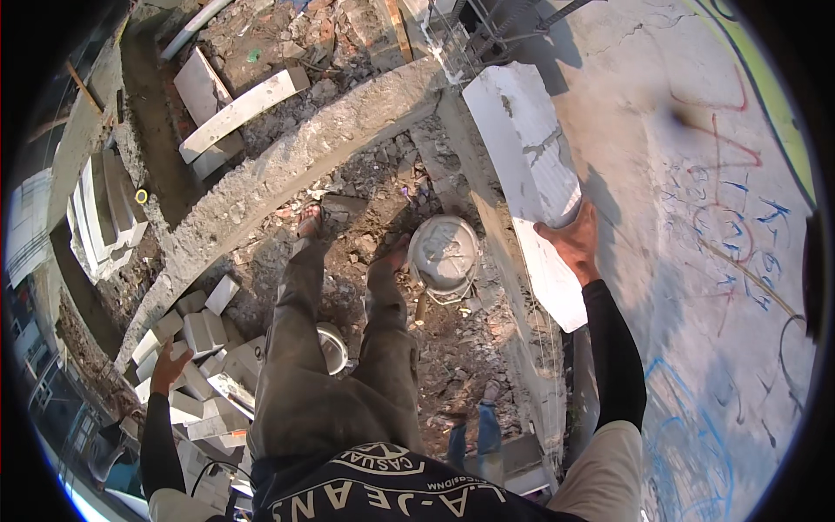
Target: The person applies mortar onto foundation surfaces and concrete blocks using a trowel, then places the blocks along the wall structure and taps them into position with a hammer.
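Observation:
My right hand [572, 245] is closed over the edge of a white lightweight concrete block [552, 283], its thumb on the near face and its fingers over the side toward the wall. A second white block [513, 109] with a cracked, patchy surface adjoins it farther along the concrete beam. On the other side, my left hand [170, 367] hangs with its fingers apart, holding nothing. It is nearest to a heap of pale blocks [204, 331]. A bucket [444, 254] of grey material stands on the rubble just right of my feet.
A concrete beam [304, 130] crosses ahead of my feet, and a plastered wall [696, 217] rises on the right. Rebar [496, 30] juts out near the far corner. Another container [332, 350] stands beside my legs. Another person's jeans-clad leg [489, 435] shows near the lower edge.

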Motion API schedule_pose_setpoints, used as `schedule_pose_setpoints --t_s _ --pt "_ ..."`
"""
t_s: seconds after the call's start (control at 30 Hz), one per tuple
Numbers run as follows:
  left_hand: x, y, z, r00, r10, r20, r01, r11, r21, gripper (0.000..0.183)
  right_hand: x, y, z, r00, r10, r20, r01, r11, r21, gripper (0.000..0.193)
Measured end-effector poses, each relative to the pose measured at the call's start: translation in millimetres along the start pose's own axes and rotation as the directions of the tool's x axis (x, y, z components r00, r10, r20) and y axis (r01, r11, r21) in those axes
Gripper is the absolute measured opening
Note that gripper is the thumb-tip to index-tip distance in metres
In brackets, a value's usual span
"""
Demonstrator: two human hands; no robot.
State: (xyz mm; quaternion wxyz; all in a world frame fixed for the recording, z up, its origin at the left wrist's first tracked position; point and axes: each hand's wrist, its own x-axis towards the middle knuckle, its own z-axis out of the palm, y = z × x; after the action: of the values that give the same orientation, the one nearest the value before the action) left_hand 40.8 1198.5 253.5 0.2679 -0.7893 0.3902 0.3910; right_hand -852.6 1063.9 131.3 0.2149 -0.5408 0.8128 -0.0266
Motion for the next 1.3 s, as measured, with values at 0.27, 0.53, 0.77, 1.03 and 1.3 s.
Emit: schedule_pose_setpoints --t_s 0.27,0.53,0.77,1.03,1.3 --pt "-7 -8 6 0.998 -0.039 0.038 0.042 0.996 -0.078 0.098 10 7 32 1.000 -0.010 -0.016 0.009 1.000 -0.022 0.110" --pt "25 21 9 0.997 0.037 0.061 -0.037 0.999 -0.015 0.096 15 -12 38 0.997 0.079 -0.001 -0.079 0.994 -0.079 0.113" --pt "31 135 20 0.964 0.226 0.141 -0.189 0.953 -0.237 0.091 8 -11 28 0.999 0.036 0.009 -0.035 0.995 -0.090 0.115" --pt "-2 199 22 0.921 0.295 0.254 -0.260 0.952 -0.163 0.086 10 -11 28 0.997 0.028 0.069 -0.021 0.994 -0.104 0.112" --pt "14 165 38 0.925 0.260 0.278 -0.209 0.957 -0.200 0.084 10 -2 27 0.997 0.012 0.080 -0.004 0.995 -0.101 0.106"
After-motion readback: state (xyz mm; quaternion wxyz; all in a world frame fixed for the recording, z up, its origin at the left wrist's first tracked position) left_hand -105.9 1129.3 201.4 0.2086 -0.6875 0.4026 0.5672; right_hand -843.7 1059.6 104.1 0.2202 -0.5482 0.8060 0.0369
